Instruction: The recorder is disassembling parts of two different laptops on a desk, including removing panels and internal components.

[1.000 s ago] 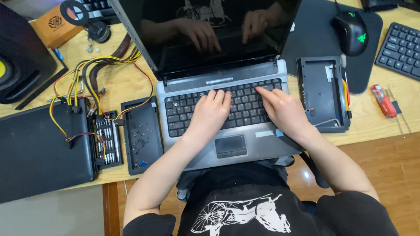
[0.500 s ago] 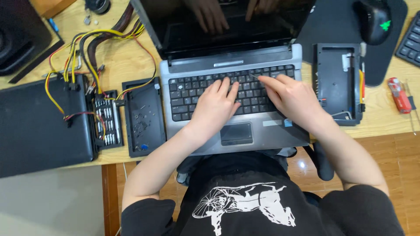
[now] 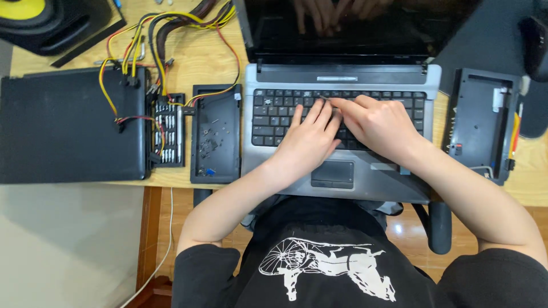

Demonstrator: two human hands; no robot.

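Head view. Silver laptop [image 3: 342, 171] sits centre frame on the wooden bench [image 3: 200, 57], lid open, dark screen along the top edge. Both hands lie on its black keyboard [image 3: 274, 114].

Left hand [image 3: 308, 142]: palm down, fingers loosely spread and reaching up onto the middle keys, heel just above the touchpad [image 3: 333, 173]. Holds nothing.

Right hand [image 3: 379, 122]: palm down, fingers close together and pointing left across the upper key rows, tips just beside the left hand's fingertips. Holds nothing.

Left of the laptop: shallow black tray [image 3: 216, 134] with small loose bits inside. Further left, a narrow rack of screwdriver bits [image 3: 167, 130], then a large flat black case [image 3: 68, 125]. Yellow, red and black wires [image 3: 137, 51] run over the upper left.

Right of frame: black plastic cover panel [image 3: 478, 125], lying flat just beside the laptop.
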